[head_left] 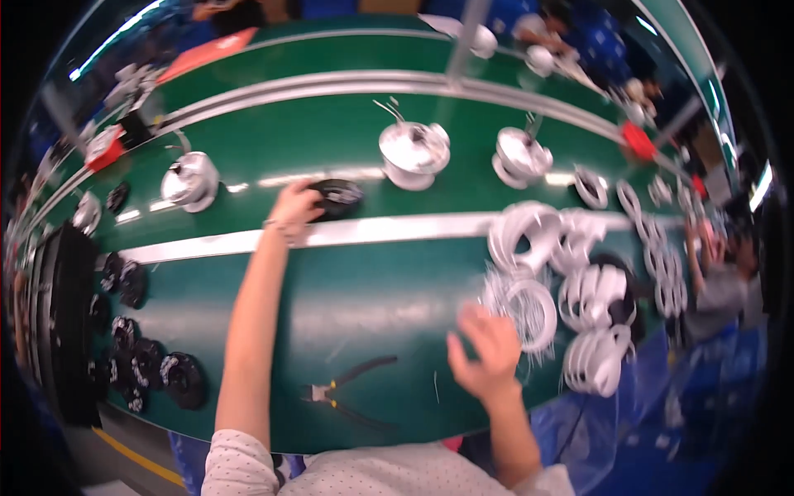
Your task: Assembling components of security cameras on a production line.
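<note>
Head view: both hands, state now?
Left hand: at the left edge of a black disc; whether gripping, can't tell.
Right hand: open, blurred, nothing visibly held.

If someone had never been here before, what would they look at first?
Probably the big shiny silver parts standing on the long green strip across the top half. Next might come the heap of white rings on the right, near the blurry right hand. Closer in, pliers lie with handles spread, while the left hand touches a black disc farther away.
</note>
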The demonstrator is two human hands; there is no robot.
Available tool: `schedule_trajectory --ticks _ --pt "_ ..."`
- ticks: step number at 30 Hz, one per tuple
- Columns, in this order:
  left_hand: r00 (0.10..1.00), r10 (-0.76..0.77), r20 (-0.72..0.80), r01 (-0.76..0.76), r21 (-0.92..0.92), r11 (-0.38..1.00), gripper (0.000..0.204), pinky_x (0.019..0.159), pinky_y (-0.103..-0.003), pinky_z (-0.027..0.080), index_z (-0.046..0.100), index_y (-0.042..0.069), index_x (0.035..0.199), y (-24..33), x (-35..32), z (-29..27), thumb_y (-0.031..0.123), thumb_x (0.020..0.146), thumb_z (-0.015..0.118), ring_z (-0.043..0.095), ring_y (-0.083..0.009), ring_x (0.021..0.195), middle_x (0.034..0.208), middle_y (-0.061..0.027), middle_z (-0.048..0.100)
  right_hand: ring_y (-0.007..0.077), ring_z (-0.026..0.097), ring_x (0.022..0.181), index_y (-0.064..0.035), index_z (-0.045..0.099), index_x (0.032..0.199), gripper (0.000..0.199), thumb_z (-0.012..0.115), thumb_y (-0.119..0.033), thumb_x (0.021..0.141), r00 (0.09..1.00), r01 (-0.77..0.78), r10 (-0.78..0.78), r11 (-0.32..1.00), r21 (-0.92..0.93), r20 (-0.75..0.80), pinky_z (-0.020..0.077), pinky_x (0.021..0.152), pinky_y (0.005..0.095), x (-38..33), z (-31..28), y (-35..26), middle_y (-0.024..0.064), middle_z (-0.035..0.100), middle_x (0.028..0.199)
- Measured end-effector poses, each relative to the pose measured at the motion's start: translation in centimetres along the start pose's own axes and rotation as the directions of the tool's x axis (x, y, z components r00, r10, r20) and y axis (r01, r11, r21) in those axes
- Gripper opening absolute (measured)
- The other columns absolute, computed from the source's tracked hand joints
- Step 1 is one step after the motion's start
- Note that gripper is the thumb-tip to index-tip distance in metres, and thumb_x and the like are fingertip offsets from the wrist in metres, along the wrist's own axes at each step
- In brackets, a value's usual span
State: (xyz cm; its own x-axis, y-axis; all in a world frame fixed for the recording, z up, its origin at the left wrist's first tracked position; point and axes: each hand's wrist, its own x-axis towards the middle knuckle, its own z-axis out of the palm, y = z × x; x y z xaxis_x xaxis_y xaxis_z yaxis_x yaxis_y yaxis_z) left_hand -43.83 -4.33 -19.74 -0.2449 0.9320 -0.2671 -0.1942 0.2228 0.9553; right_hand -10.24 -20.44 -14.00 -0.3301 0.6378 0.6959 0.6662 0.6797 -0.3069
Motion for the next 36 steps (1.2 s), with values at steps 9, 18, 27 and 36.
schedule_trajectory --ticks 9,18,27,36 --pt "0.967 -0.089 0.237 0.139 -0.201 0.970 0.047 0.067 -0.032 0.047 0.040 0.008 0.123 -4.0 -9.8 -2.2 0.007 0.076 0.036 0.055 -0.0187 0.092 0.113 -0.0095 0.051 0.0292 0.058 0.078 -0.0033 0.060 0.086 0.025 0.065 -0.006 0.062 0.843 -0.255 0.448 0.820 -0.512 0.299 0.0466 0.066 0.0376 4.0 -5.7 8.2 0.0117 0.058 0.085" --pt "0.944 -0.016 0.330 0.162 -0.420 0.893 0.049 0.087 -0.041 0.042 0.039 0.002 0.119 -4.5 -11.0 -2.8 -0.005 0.071 0.038 0.049 -0.0243 0.103 0.116 -0.0129 0.046 0.0340 0.056 0.067 -0.0055 0.058 0.075 0.009 0.053 -0.006 0.067 0.795 -0.115 0.493 0.696 -0.709 0.355 0.0465 0.061 0.0418 -3.1 -3.6 18.0 0.0145 0.057 0.070" --pt "0.876 0.070 0.477 0.105 -0.331 0.938 0.047 0.086 -0.034 0.046 0.035 0.006 0.124 -4.4 -13.2 -3.0 -0.005 0.079 0.043 0.049 -0.0185 0.106 0.119 -0.0086 0.045 0.0309 0.056 0.076 -0.0055 0.061 0.073 0.013 0.064 -0.009 0.060 0.868 -0.102 0.330 0.850 -0.516 0.372 0.0449 0.064 0.0407 -1.4 -4.9 15.7 0.0131 0.059 0.078" --pt "0.894 0.143 0.426 0.047 -0.406 0.913 0.055 0.084 -0.032 0.046 0.033 0.007 0.126 -5.9 -12.4 -2.8 -0.006 0.075 0.048 0.048 -0.0180 0.106 0.119 -0.0076 0.045 0.0314 0.058 0.060 -0.0036 0.065 0.066 0.007 0.061 -0.007 0.061 0.816 -0.162 0.409 0.841 -0.517 0.409 0.0457 0.062 0.0377 1.0 -6.5 15.1 0.0149 0.060 0.062"
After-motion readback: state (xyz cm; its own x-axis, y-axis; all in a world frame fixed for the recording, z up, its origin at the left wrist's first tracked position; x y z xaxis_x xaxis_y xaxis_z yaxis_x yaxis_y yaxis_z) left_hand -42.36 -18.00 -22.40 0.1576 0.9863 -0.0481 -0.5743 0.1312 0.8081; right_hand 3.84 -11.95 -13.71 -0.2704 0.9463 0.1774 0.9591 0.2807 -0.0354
